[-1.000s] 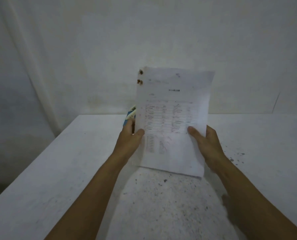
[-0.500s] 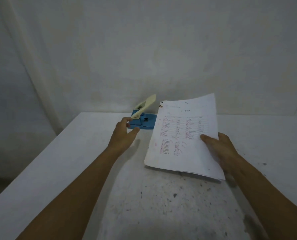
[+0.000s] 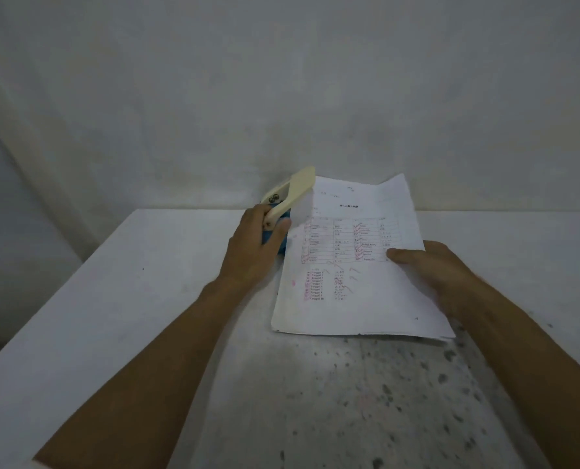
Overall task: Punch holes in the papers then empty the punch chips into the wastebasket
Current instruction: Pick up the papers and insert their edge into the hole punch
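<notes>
Papers (image 3: 349, 258): white, w/ a ruled table up top, pink/red ticks & marks, plus a list in pink-red print lower left; a small pink blot by the left edge. Hole punch (image 3: 283, 211): cream lever, blue body, 2 dark screws on the lever. Table (image 3: 119, 299): white, w/ dark grey specks & a smudgy grey patch toward the near right. Wall (image 3: 282, 79): pale grey-white, faintly blotchy.
</notes>
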